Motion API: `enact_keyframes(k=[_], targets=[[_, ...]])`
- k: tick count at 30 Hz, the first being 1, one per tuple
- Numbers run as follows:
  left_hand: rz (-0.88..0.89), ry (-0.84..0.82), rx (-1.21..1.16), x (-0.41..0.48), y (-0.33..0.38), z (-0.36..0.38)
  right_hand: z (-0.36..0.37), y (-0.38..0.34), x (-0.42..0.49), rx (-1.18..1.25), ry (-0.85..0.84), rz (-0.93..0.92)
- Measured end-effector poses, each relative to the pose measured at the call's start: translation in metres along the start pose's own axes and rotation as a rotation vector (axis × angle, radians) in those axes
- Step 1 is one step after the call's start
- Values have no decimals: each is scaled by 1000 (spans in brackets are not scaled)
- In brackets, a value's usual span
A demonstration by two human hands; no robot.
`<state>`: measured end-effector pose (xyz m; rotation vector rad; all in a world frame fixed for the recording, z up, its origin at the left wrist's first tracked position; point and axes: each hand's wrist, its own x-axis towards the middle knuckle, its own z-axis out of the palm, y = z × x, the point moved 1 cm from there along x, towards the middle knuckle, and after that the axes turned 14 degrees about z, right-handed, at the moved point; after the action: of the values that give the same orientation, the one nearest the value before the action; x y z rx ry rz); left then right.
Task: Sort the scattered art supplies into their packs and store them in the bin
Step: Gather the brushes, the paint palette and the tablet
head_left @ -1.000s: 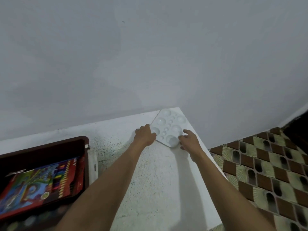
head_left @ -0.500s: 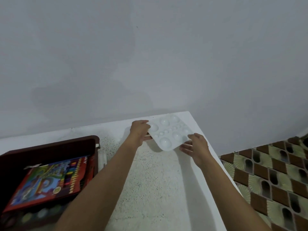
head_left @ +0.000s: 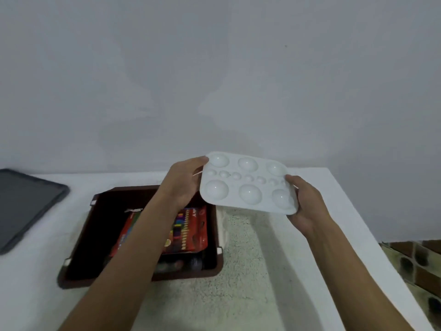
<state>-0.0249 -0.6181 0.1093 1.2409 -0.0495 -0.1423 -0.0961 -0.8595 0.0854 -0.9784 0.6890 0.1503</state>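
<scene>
Right now you hold the white palette (head_left: 248, 185) above the counter (head_left: 262, 271), your left hand (head_left: 183, 182) gripping its left edge, your right hand (head_left: 307, 204) curled round its right edge; it hangs by the far-right corner of the brown bin (head_left: 188, 275).

The palette (head_left: 248, 185) is plain white all over, and its round wells carry small bright glints. The bin (head_left: 133, 189) is dark brown, almost maroon, with little white pieces at its corners; inside it looks nearly black. The pack (head_left: 191, 225) lying in it is red, with rows of many colours: yellow, blue, purple, green. The table (head_left: 250, 283) is white at the edges, but its middle part is speckled with fine grey-green dots. The tablet (head_left: 26, 206) is dark grey. The wall (head_left: 214, 68) is pale grey, without pattern. The floor (head_left: 420, 259) has brown and pale green tiles with dark ovals.
</scene>
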Motion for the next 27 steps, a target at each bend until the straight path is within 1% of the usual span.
enact_keyframes(k=[3, 7, 10, 12, 14, 16, 18, 19, 22, 24, 27], targets=[[6, -54, 153, -22, 17, -48, 34, 20, -3, -100, 0, -27], [87, 16, 321, -45, 36, -109, 79, 50, -11, -388, -21, -138], [170, 73, 370, -55, 47, -142, 108, 68, -21, -516, -69, -230], [224, 62, 414, -61, 50, -155, 117, 75, -28, -599, -92, -298], [242, -14, 498, -68, 52, -169, 125, 83, -34, -695, -127, -346], [213, -129, 600, -76, 50, -181, 128, 91, -40, -848, -178, -373], [180, -236, 729, -83, 45, -189, 126, 97, -43, -1020, -227, -372], [171, -278, 775, -85, 41, -192, 124, 100, -44, -1065, -263, -360], [146, -383, 837, -90, 35, -199, 120, 104, -47, -1217, -323, -373], [143, -461, 950, -93, 32, -200, 119, 106, -49, -1394, -322, -401], [140, -639, 1190, -96, 27, -195, 123, 113, -45, -1690, -253, -404]])
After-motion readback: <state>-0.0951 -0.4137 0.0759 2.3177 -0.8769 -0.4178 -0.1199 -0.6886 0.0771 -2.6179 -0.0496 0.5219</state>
